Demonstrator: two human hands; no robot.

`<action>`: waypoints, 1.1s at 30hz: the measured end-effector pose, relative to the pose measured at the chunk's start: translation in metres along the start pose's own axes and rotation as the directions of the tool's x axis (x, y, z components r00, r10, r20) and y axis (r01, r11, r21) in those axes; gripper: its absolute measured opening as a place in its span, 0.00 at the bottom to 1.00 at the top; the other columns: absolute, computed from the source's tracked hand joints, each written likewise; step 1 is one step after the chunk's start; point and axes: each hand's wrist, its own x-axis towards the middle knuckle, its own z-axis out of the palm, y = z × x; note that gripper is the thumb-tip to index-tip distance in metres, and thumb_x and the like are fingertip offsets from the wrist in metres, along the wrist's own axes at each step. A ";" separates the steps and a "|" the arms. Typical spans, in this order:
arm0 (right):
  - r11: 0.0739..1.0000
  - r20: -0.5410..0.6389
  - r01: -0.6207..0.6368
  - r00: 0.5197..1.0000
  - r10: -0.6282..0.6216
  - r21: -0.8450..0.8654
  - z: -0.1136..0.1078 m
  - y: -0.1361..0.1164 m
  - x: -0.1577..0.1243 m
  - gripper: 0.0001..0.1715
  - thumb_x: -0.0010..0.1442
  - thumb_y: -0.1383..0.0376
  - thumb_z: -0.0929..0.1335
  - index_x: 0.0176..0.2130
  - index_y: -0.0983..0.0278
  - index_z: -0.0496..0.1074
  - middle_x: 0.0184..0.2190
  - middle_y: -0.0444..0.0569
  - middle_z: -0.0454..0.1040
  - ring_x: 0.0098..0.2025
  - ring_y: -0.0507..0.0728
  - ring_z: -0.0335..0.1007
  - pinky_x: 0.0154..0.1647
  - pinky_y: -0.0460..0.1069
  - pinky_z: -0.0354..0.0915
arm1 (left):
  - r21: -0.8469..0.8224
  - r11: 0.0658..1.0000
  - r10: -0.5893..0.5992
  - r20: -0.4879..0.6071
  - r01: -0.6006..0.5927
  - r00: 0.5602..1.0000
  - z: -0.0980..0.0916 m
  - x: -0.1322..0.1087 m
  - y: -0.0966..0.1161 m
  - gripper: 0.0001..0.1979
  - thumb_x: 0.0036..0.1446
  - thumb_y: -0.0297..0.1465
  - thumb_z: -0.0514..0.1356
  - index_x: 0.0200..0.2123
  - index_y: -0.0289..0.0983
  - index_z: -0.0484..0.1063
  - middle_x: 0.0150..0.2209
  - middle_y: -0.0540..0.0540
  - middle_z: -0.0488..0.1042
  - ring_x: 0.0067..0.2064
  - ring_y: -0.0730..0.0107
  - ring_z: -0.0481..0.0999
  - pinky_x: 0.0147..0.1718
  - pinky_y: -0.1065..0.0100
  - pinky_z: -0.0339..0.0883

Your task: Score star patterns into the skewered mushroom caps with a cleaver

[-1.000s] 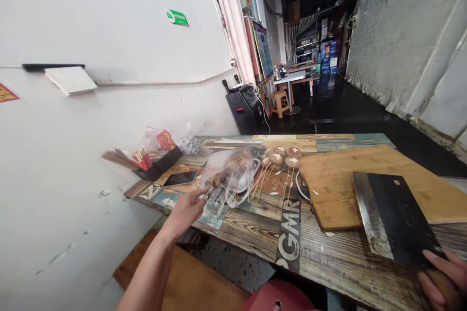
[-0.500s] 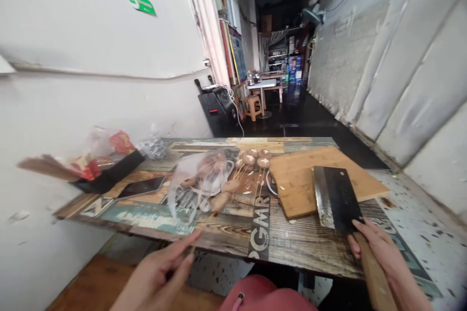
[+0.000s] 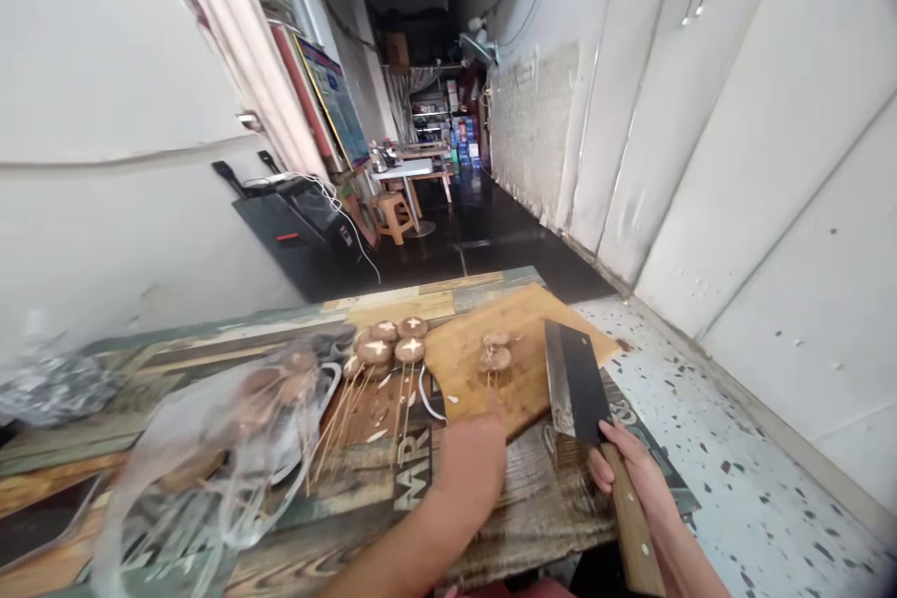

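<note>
My left hand point(image 3: 473, 456) reaches over the near edge of the wooden cutting board point(image 3: 533, 313), closed round thin sticks. Two brown mushrooms on those sticks make a mushroom skewer point(image 3: 495, 358), held over or on the board; contact is unclear. In my right hand point(image 3: 634, 460) is a cleaver point(image 3: 576, 378), gripped by its wooden handle, its broad dark blade at the board's right side. Left of the board lie several finished-looking mushroom skewers point(image 3: 375, 352) with white crosses cut in their caps. Beside them, a clear plastic bag point(image 3: 189, 420) holds more mushrooms.
A phone point(image 3: 46, 519) lies on the patterned table point(image 3: 308, 570) at far left, near crumpled foil-like wrapping point(image 3: 60, 383). White scraps are scattered by the skewers. Beyond the table stand a black case point(image 3: 301, 234) and a stool point(image 3: 393, 215). A wall runs along the right.
My left hand has carried the mushroom skewer from beside the bag rightward to the cutting board. The view has turned right. My right hand keeps its grip on the cleaver.
</note>
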 end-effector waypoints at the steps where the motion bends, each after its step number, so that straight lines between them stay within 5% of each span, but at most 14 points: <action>1: 1.000 -0.002 -0.008 1.000 0.008 0.024 0.002 -0.001 -0.001 0.26 0.56 0.46 0.67 0.21 0.60 0.56 0.09 0.38 0.59 0.10 0.49 0.54 0.12 0.45 0.49 | -0.017 0.999 0.033 0.023 -0.032 0.999 0.001 -0.001 0.003 0.22 0.56 0.18 0.48 0.53 0.28 0.70 0.29 0.34 0.79 0.31 0.52 0.80 0.27 0.63 0.71; 6: 0.997 -0.029 -0.020 0.999 0.022 0.077 0.008 -0.009 -0.005 0.25 0.54 0.49 0.69 0.19 0.60 0.57 0.08 0.39 0.60 0.10 0.49 0.55 0.13 0.45 0.50 | -0.224 0.954 0.211 0.034 -0.199 0.977 0.002 0.006 -0.010 0.18 0.64 0.28 0.45 0.40 0.34 0.75 0.33 0.37 0.79 0.35 0.54 0.80 0.35 0.58 0.71; 9: 0.998 -0.061 -0.012 0.998 0.016 0.066 0.011 -0.012 -0.005 0.25 0.54 0.49 0.69 0.19 0.60 0.57 0.08 0.38 0.59 0.10 0.49 0.54 0.12 0.45 0.50 | -0.325 0.923 0.178 -0.108 -0.204 0.978 0.007 0.034 -0.032 0.17 0.63 0.29 0.49 0.51 0.33 0.70 0.44 0.36 0.77 0.47 0.53 0.76 0.47 0.55 0.68; 11: 0.999 -0.078 0.001 0.997 0.002 0.040 0.012 -0.013 -0.004 0.26 0.53 0.48 0.69 0.19 0.60 0.57 0.08 0.38 0.59 0.10 0.48 0.53 0.12 0.45 0.49 | -0.402 0.886 0.182 -0.161 -0.233 0.970 0.013 0.057 -0.043 0.27 0.57 0.30 0.57 0.61 0.33 0.60 0.56 0.34 0.68 0.58 0.52 0.67 0.55 0.54 0.61; 15: 0.998 -0.124 0.020 0.992 -0.027 -0.061 0.015 -0.016 -0.011 0.23 0.55 0.47 0.67 0.24 0.60 0.60 0.07 0.38 0.61 0.09 0.49 0.53 0.12 0.44 0.49 | -0.567 0.786 0.197 -0.151 -0.248 0.969 0.026 0.085 -0.044 0.29 0.53 0.30 0.61 0.59 0.36 0.64 0.62 0.36 0.61 0.63 0.53 0.60 0.60 0.54 0.55; 20: 0.972 -0.151 -0.013 0.988 -0.023 -0.233 0.023 -0.042 -0.041 0.18 0.59 0.50 0.67 0.32 0.60 0.62 0.08 0.38 0.65 0.10 0.49 0.54 0.13 0.43 0.51 | -0.660 0.722 0.053 -0.247 -0.208 0.968 0.038 0.078 -0.030 0.20 0.50 0.32 0.63 0.48 0.36 0.73 0.50 0.40 0.70 0.52 0.56 0.70 0.55 0.55 0.62; 27: 0.784 -0.085 -0.100 0.995 0.060 -0.613 0.038 -0.092 -0.072 0.16 0.62 0.53 0.64 0.29 0.59 0.59 0.09 0.38 0.67 0.11 0.50 0.59 0.14 0.44 0.53 | -0.745 0.629 -0.047 -0.320 -0.221 0.946 0.056 0.065 -0.032 0.19 0.51 0.32 0.63 0.49 0.38 0.73 0.52 0.41 0.66 0.53 0.57 0.68 0.54 0.53 0.63; 33: 0.752 -0.075 -0.188 0.980 0.183 -0.631 0.036 -0.093 -0.077 0.16 0.63 0.52 0.62 0.30 0.59 0.59 0.09 0.37 0.66 0.09 0.49 0.55 0.12 0.43 0.52 | -0.755 0.597 -0.014 -0.346 -0.270 0.938 0.064 0.065 -0.034 0.17 0.54 0.32 0.61 0.48 0.38 0.73 0.54 0.41 0.65 0.55 0.57 0.68 0.56 0.53 0.62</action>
